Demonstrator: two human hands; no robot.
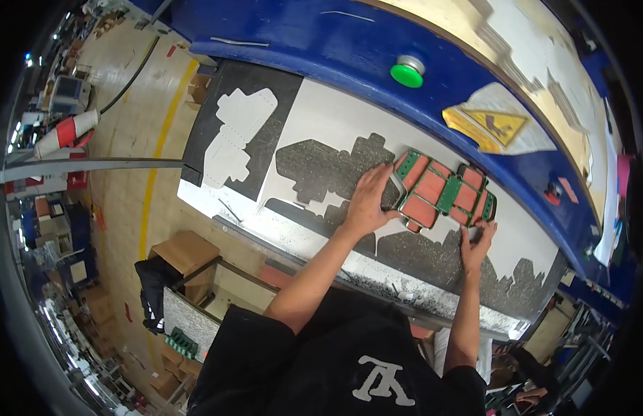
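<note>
A steel-rule cutting die (432,197) with green and salmon-pink blocks inside a metal outline lies on a white sheet (321,107) full of shaped cut-outs. My left hand (368,202) holds its left edge, with the thumb near the lower left corner. At its lower right end, my right hand (478,243) has thumb and fingers on the rim. Through the cut-outs the dark, speckled work surface (314,166) shows. A cut white blank (238,132) with tabs lies on the dark board left of the sheet.
Beyond the table runs a blue machine beam (301,41) with a green push button (407,71) and a yellow warning label (498,125). White scraps litter the near metal ledge (287,236). A cardboard box (185,251) and a frame stand at the lower left.
</note>
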